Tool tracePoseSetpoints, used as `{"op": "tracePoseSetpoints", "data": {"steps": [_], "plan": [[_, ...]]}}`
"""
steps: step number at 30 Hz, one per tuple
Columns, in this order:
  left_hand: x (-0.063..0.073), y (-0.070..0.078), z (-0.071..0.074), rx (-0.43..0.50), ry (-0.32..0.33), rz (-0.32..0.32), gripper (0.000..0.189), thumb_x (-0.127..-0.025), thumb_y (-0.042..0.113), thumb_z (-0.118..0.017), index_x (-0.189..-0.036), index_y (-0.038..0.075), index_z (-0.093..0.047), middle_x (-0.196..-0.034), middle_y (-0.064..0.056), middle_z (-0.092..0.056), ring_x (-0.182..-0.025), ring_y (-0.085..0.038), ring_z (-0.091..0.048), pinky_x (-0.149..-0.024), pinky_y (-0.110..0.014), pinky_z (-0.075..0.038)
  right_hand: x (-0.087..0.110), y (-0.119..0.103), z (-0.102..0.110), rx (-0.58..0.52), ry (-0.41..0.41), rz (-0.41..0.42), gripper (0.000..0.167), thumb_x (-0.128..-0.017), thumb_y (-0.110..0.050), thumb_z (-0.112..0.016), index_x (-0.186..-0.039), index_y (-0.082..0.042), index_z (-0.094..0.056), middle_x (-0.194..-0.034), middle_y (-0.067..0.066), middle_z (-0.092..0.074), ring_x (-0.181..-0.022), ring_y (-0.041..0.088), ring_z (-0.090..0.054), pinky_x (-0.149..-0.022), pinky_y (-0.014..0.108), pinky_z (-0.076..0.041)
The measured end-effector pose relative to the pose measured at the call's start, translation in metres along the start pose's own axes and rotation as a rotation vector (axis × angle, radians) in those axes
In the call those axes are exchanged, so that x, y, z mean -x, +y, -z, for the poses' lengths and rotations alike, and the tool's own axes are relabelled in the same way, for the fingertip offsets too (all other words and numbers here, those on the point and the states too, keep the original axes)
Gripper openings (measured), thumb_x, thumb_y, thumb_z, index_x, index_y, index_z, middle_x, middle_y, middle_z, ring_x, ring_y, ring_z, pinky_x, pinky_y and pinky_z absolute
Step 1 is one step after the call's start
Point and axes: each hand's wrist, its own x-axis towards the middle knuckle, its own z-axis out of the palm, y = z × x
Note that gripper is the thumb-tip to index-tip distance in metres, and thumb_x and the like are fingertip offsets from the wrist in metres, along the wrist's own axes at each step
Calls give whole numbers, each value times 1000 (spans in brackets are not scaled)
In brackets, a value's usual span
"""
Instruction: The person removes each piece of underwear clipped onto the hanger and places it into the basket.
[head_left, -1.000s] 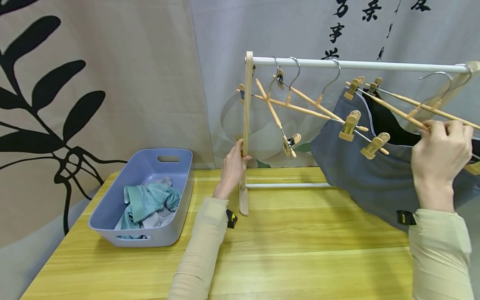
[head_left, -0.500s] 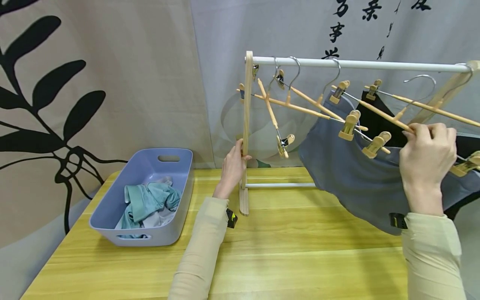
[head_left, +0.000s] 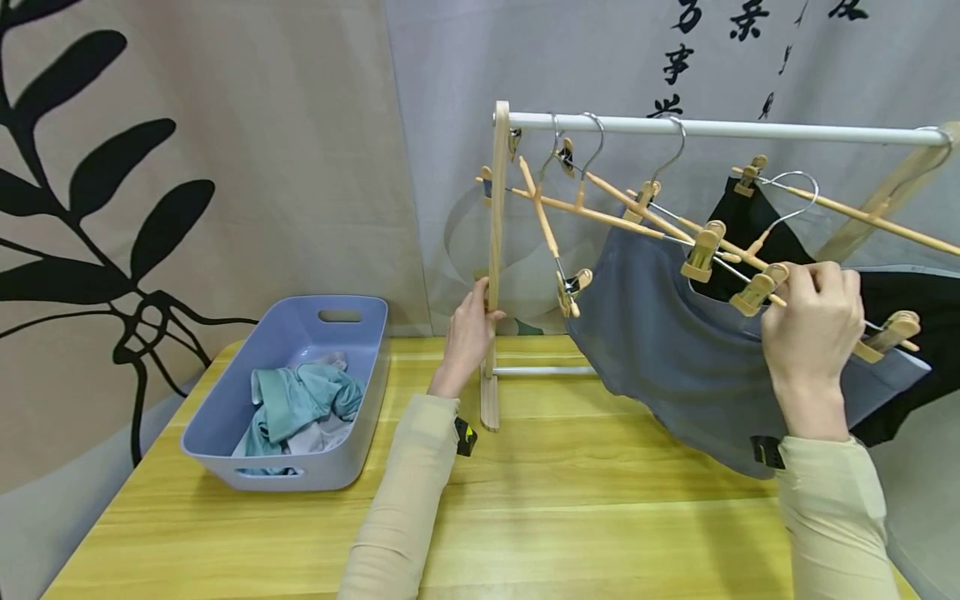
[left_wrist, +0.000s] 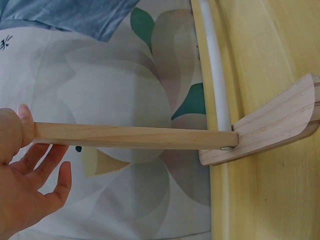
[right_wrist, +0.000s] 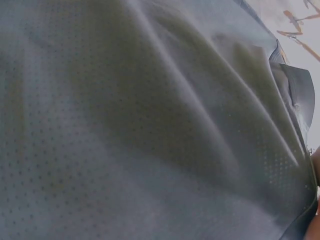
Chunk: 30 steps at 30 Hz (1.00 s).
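My right hand (head_left: 813, 342) grips the bar of a wooden clip hanger (head_left: 738, 250). Its metal hook (head_left: 795, 179) is below the rail, apart from it. From that hanger's clips hangs a grey-blue garment (head_left: 675, 358), whose dotted, perforated cloth fills most of the right wrist view. My left hand (head_left: 467, 333) holds the left wooden post (head_left: 495, 208) of a small clothes rack. In the left wrist view, the thumb and fingers lie on opposite sides of the post (left_wrist: 135, 136), the fingers loosely bent.
Several bare clip hangers (head_left: 600, 212) hang left on the white rail (head_left: 720, 127). A black garment (head_left: 911, 312) hangs on another clip hanger (head_left: 877, 218) behind, toward the right post. Left on the wooden table (head_left: 570, 517) stands a blue basket (head_left: 360, 442) with crumpled teal cloth (head_left: 296, 408).
My right hand has moved left and slightly down with the hanger and grey-blue garment, uncovering more of the black garment. My left hand stays on the post.
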Motion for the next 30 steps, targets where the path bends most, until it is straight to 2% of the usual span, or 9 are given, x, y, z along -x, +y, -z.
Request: {"op": "tracePoseSetpoints", "data": {"steps": [6,12,16,20,23,30], "plan": [[0,0,-1,9,0,0,48,-93,21,-56,-136,10,-38,-99,-16,-62,-80,-32,-65,-63,-40,-56,9,-5,-6,-23,6,-1,36,-97,-12,-41,-87,16,-61,-83,30,-52,-80,50,-46,-67,62,-36],[1,0,-1,-2,4,-1,47,-93,22,-55,-136,10,-39,-99,-16,-62,-79,-32,-65,-62,-39,-55,16,-10,-11,-24,-31,-4,22,-90,2,-39,-81,13,-56,-83,30,-51,-79,50,-44,-65,61,-33],[1,-1,-1,-2,5,-4,47,-93,22,-55,-136,10,-39,-99,-16,-62,-79,-32,-65,-63,-40,-55,20,-14,-12,-31,-35,16,20,-91,1,-41,-78,10,-54,-83,29,-50,-78,50,-44,-65,62,-34],[1,0,0,-7,9,-12,47,-93,22,-55,-136,9,-39,-98,-17,-61,-79,-33,-65,-63,-40,-55,23,-19,-13,-25,-40,45,24,-97,-9,-45,-82,8,-54,-81,28,-51,-78,49,-46,-63,60,-35],[1,0,0,-5,8,-14,47,-93,22,-55,-136,9,-39,-98,-17,-61,-79,-33,-65,-63,-41,-55,25,-23,-13,-17,-59,71,24,-97,-14,-51,-87,8,-56,-80,28,-54,-77,48,-48,-62,58,-36],[1,-1,-1,-20,25,-22,48,-93,23,-56,-135,8,-40,-96,-17,-61,-79,-34,-64,-63,-42,-54,33,-29,-13,-41,-160,77,13,-90,-2,-58,-98,5,-66,-85,28,-59,-80,48,-54,-67,58,-41]]}}
